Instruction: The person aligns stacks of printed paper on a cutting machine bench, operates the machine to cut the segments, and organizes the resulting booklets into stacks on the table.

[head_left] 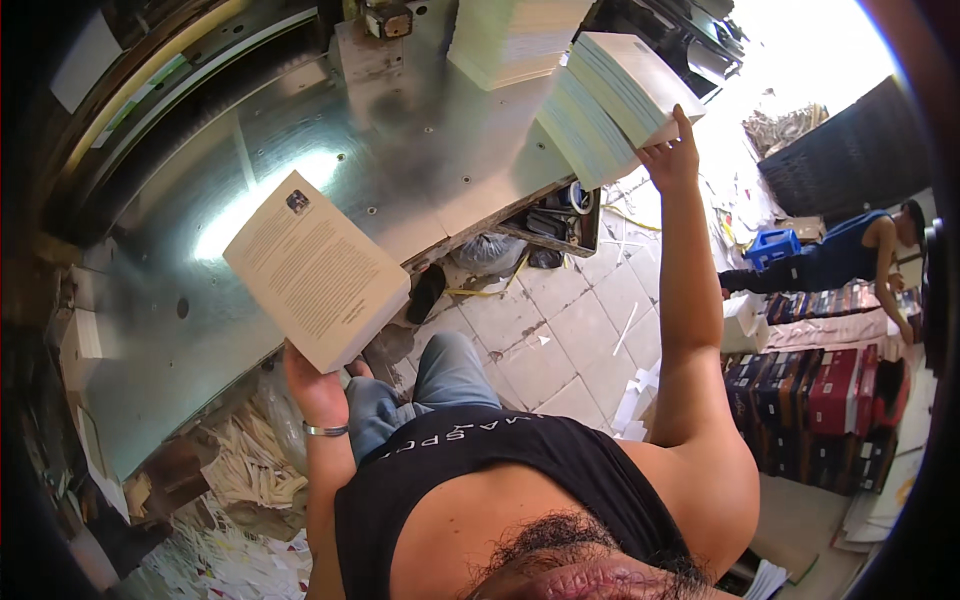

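A thick book block without a cover [316, 262], its top page printed with text and a small dark picture, is over the near edge of the metal table. My left hand [318, 388] grips it at its near end, fingers partly hidden beneath. Far to the right, my right arm reaches out to another book block [640, 80] on a stack [590, 125] at the table's right end. My right hand [673, 160] holds that block by its near corner, one finger on top.
A taller paper stack [510, 40] stands beside it on the steel table [400, 180]. An open drawer [560, 222] juts out below the edge. Paper scraps [250, 460] fill the lower left. At right, a person [850, 250] leans over rows of books [800, 400] near a blue stool [772, 246].
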`<state>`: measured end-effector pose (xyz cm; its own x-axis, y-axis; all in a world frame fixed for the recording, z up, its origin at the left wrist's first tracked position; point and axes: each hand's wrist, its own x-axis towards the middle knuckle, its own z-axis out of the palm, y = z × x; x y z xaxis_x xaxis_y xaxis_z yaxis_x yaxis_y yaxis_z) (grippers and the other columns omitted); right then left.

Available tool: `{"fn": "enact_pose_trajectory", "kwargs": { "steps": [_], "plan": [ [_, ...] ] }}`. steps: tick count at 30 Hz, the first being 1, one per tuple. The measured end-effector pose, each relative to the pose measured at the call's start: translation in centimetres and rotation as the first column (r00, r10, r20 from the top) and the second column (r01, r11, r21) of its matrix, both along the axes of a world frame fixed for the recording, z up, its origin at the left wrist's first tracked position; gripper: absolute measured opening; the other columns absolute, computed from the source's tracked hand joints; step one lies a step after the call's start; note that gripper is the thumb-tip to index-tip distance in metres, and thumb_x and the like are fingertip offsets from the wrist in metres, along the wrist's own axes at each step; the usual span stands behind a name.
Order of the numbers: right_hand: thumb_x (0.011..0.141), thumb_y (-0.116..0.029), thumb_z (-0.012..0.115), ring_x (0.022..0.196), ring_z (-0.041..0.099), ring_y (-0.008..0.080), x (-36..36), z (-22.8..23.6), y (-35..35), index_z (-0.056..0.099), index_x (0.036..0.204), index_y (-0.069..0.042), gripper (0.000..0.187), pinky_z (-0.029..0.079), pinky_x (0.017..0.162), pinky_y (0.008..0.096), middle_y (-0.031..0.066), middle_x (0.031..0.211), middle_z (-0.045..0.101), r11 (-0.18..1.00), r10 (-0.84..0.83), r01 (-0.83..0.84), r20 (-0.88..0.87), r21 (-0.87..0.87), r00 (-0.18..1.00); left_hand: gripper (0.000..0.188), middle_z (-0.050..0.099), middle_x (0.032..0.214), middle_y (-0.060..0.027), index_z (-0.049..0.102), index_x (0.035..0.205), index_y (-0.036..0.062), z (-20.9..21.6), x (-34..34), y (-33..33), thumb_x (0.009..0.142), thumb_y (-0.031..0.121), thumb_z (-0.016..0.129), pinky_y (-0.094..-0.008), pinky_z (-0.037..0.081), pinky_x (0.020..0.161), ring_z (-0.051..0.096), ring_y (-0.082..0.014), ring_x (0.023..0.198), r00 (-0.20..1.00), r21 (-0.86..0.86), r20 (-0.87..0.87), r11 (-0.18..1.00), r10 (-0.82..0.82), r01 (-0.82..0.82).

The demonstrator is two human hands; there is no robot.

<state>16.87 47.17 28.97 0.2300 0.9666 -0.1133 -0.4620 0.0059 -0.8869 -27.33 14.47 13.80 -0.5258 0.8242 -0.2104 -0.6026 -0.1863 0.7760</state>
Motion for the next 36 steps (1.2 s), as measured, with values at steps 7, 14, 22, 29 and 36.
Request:
{"fn": "enact_pose_trajectory", "kwargs": {
  "steps": [7,14,22,29,36],
  "plan": [
    [0.091,-0.047,0.057,0.145,0.014,0.0395,-3.1,-0.1,-5.9,0.000,0.151,0.001,0.096,0.012,0.116,0.0526,0.0256,0.156,0.007,0.928,-0.123,0.167,-0.149,0.332,0.981,0.043,0.056,0.126,-0.0025,0.048,0.133,0.0142,0.1,-0.1,0.2,0.099,0.040,0.043,-0.0386,0.043,0.089,0.054,-0.0191,0.112,1.000,-0.015,-0.003,1.000,0.023,-0.023],
    [0.098,-0.044,0.048,0.111,0.049,0.0178,-15.5,-15.3,-15.1,0.019,0.153,-0.012,0.069,0.041,0.094,0.0357,0.0056,0.138,0.044,0.916,-0.030,-0.051,0.193,0.399,0.981,0.047,0.060,0.120,-0.0048,0.054,0.125,0.0088,1.7,1.5,0.2,0.099,0.046,0.040,-0.0393,0.044,0.091,0.056,-0.0180,0.110,0.972,0.028,0.228,0.998,-0.057,0.052],
    [0.083,-0.078,0.044,0.143,0.019,0.0403,-24.3,-16.3,-20.3,-0.005,0.151,-0.044,0.091,0.027,0.105,0.0643,0.0130,0.161,0.007,0.700,0.632,-0.705,-0.365,-0.110,0.684,0.072,0.044,0.136,-0.0113,0.043,0.129,0.0039,0.0,3.5,0.0,0.088,0.063,0.050,-0.0483,0.036,0.105,0.044,-0.0314,0.126,0.946,0.005,0.301,0.992,-0.125,0.130],
    [0.080,-0.065,0.062,0.141,0.022,0.0389,-25.2,-12.5,-20.6,0.001,0.154,-0.032,0.101,0.030,0.101,0.0625,0.0106,0.158,0.017,0.704,0.655,-0.673,-0.160,-0.225,0.738,0.080,0.040,0.139,-0.0180,0.038,0.136,0.0099,1.3,1.1,1.2,0.084,0.068,0.053,-0.0521,0.038,0.103,0.044,-0.0343,0.125,0.932,-0.028,0.357,0.996,-0.066,0.081],
    [0.077,-0.062,0.063,0.140,0.023,0.0384,-24.0,-11.7,-18.6,0.014,0.153,-0.027,0.097,0.024,0.103,0.0663,0.0119,0.155,0.021,0.600,0.718,-0.766,-0.267,-0.232,0.643,0.086,0.043,0.137,-0.0171,0.030,0.142,0.0108,-1.1,-0.3,0.4,0.084,0.070,0.052,-0.0507,0.041,0.099,0.050,-0.0346,0.119,0.890,-0.035,0.432,0.983,-0.146,0.178]
  ]
}}
